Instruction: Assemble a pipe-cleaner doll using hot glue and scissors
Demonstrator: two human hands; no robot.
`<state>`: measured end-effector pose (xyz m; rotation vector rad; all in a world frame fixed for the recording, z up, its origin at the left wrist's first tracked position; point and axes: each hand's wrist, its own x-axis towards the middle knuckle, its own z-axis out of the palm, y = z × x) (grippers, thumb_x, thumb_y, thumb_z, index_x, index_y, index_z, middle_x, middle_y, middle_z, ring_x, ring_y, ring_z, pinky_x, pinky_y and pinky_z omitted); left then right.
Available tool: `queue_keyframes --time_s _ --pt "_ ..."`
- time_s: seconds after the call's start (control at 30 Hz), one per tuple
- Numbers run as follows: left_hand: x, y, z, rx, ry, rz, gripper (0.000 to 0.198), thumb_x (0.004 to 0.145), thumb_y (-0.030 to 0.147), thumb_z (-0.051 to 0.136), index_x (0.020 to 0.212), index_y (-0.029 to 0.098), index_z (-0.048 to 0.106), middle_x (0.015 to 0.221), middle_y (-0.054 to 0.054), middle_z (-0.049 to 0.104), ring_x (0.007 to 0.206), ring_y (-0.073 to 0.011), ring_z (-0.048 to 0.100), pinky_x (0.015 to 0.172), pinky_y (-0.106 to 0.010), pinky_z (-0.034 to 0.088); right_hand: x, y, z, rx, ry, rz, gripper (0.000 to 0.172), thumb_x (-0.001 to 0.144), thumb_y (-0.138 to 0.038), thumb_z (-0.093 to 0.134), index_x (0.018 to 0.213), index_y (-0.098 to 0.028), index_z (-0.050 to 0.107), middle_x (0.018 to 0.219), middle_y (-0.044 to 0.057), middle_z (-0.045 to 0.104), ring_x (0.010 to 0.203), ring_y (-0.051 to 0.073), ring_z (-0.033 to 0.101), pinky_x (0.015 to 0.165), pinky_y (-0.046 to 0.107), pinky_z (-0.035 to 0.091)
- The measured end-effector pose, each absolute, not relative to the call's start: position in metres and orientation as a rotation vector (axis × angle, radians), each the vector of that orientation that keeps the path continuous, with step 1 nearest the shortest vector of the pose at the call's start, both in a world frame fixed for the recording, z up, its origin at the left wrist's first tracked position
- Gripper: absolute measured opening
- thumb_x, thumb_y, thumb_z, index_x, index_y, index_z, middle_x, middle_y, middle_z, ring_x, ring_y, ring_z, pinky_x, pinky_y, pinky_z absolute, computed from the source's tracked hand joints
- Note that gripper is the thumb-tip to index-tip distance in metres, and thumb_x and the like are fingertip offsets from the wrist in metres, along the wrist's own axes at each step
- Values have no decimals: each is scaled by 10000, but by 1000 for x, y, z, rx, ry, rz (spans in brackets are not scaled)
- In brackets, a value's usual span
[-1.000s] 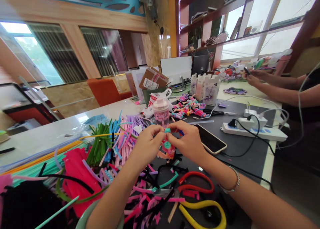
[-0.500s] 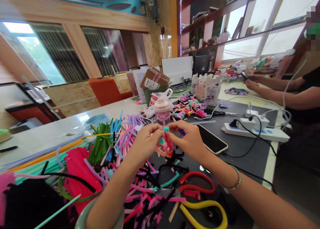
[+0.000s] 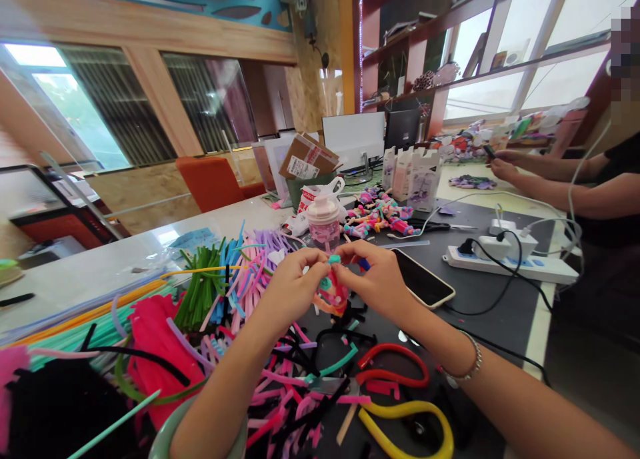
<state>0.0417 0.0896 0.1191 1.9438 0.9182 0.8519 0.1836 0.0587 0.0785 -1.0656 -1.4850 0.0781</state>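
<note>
Between my two hands is a small pipe-cleaner figure point(image 3: 340, 292) in pink, red, orange and teal, held upright above the dark mat. My left hand point(image 3: 297, 279) pinches its teal top from the left, thumb against fingers. From the right, my right hand point(image 3: 377, 275) pinches the same teal part; its fingertips nearly meet those of the left. My fingers partly cover the figure. Below it lie loose pipe-cleaner pieces point(image 3: 295, 405) and scissors with red and yellow handles point(image 3: 395, 365). A pink-lidded cup point(image 3: 324, 220) stands just beyond my hands.
Bundles of green pipe cleaners point(image 3: 200, 289) and other colours cover the left side. A phone point(image 3: 425, 282) and a power strip point(image 3: 515, 265) with cables lie at right. Finished-looking figures point(image 3: 380, 212) are heaped behind. Another person's hands point(image 3: 505, 162) hold a phone at far right.
My hands stay nearly in place on the figure, which has turned or tilted very slightly. The rest of the table looks the same.
</note>
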Motion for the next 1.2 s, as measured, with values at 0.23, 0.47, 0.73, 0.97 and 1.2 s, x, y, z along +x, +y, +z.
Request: queue_keyframes --time_s 0.23,0.47,0.73,0.97,1.2 --pt "44 94 113 2087 907 923 182 680 304 426 578 178 508 878 -44 629 850 -181 571 807 -295 425 184 57 79 -1096 -1537 -10 91 744 -188 544 726 -173 632 679 23 658 636 140 572 629 248 443" --pt "45 94 112 2161 916 976 187 696 294 418 578 184 511 957 -58 646 913 -198 586 886 -331 416 186 59 78 -1098 -1580 -58 91 762 -176 544 748 -170 634 692 25 659 645 143 572 637 248 436" --pt "45 92 113 2170 939 990 194 706 274 410 565 183 507 951 -59 658 911 -200 601 876 -334 430 187 60 77 -1083 -1619 -88 96 779 -161 537 756 -180 629 697 20 661 654 144 581 638 247 435" --pt "46 91 113 2024 987 985 200 698 289 427 583 179 547 932 -49 679 868 -186 608 813 -309 465 190 64 75 -1042 -1627 -46 68 797 -175 581 781 -182 646 705 14 672 650 136 589 643 248 449" --pt "46 88 115 1786 985 928 192 657 310 462 635 158 577 974 -51 651 614 -123 585 468 -211 433 195 69 71 -937 -1610 6 43 798 -215 635 803 -191 670 727 18 690 665 137 601 659 258 465"
